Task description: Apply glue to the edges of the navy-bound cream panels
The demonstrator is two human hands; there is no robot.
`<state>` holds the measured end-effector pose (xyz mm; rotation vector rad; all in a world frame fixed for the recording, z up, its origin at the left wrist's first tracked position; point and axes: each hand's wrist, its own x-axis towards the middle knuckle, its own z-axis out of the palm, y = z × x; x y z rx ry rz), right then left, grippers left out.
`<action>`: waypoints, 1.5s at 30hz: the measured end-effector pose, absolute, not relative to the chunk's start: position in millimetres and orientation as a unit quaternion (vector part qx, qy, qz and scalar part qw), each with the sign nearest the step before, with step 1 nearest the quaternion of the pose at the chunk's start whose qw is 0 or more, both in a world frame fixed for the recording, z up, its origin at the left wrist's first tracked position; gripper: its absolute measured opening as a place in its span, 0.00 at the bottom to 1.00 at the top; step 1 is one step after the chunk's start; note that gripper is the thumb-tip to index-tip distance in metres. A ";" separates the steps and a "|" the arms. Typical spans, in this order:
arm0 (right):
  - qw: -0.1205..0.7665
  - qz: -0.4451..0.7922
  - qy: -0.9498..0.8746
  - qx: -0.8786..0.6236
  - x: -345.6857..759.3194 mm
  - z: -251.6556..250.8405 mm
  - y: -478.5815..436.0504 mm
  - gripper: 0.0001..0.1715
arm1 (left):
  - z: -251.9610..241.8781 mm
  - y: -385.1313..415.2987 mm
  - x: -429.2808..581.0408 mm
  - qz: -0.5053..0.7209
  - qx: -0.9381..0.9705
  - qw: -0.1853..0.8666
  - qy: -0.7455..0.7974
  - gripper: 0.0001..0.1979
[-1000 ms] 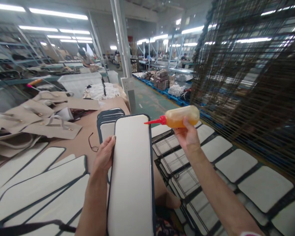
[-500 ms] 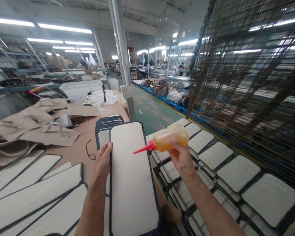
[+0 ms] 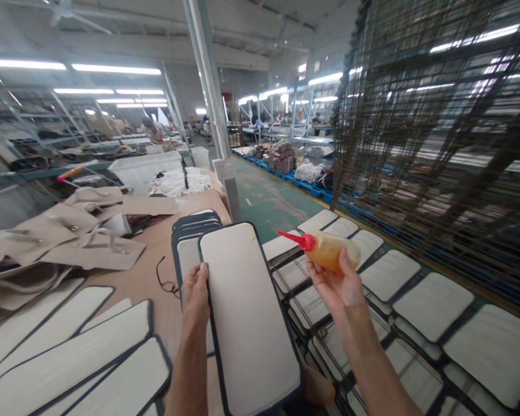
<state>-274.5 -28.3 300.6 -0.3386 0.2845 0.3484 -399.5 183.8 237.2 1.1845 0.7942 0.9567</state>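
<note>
My left hand (image 3: 196,293) grips the left edge of a long white panel (image 3: 251,323) with rounded corners and a dark border. The panel is held up at a tilt, and a small yellowish smear shows at its upper right corner. In my right hand (image 3: 335,280) is a squeeze bottle (image 3: 335,252) of amber liquid with a red pointed nozzle. It lies roughly level, its tip pointing left and slightly up, apart from the panel. Behind the held panel is a stack of similar dark-edged panels (image 3: 195,222).
More long panels (image 3: 69,358) lie at the left on the brown table (image 3: 156,306), near eyeglasses (image 3: 168,285) and beige handled bag pieces (image 3: 91,248). On my right, white panels (image 3: 433,306) rest in rows on a wire rack (image 3: 303,323). A tall mesh rack (image 3: 416,133) stands behind.
The bottle has moved right, away from the panel, and its nozzle has swung from pointing down-left to slightly up. The held panel sits a little lower and further right in view.
</note>
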 end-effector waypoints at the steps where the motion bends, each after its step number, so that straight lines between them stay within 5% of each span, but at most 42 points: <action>1: 0.961 0.168 0.144 -0.164 -274.5 301.2 -29.3 0.11 | 238.0 181.3 -398.9 0.415 0.531 0.654 0.346 0.23; 12: 0.952 0.192 0.176 -0.162 -279.9 300.7 -27.9 0.13 | 226.1 171.1 -395.9 0.382 0.571 0.639 0.346 0.21; 20: 0.955 0.182 0.177 -0.157 -284.4 304.9 -30.0 0.15 | 237.0 134.3 -406.0 0.327 0.713 0.533 0.317 0.19; 45: 0.955 0.163 0.161 -0.187 -297.7 319.5 -38.3 0.12 | 247.8 152.6 -426.6 0.395 0.695 0.459 0.388 0.16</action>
